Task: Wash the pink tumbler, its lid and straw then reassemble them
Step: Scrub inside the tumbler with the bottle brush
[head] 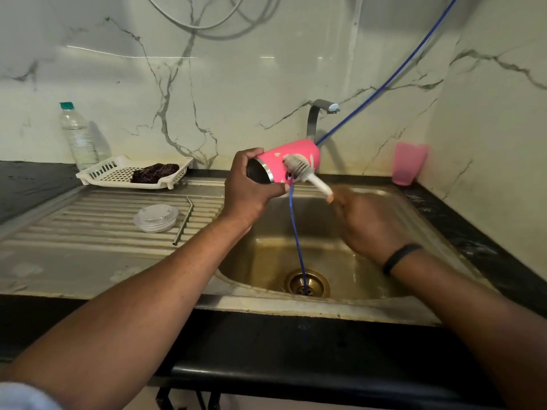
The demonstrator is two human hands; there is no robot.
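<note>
Over the steel sink (pixel 349 306), the left hand (pixel 251 184) grips the pink tumbler (pixel 291 159) near its open mouth, holding it on its side above the basin. The right hand (pixel 367 223), blurred, has its fingers curled round the handle of a white bottle brush (pixel 305 173), whose bristles lie against the tumbler's pink wall. A thin blue hose (pixel 297 232) hangs from behind the tumbler into the drain. On the ribbed draining board (pixel 88 229) to the left lie the clear lid (pixel 156 218) and, just beside it, the metal straw (pixel 183 220).
</note>
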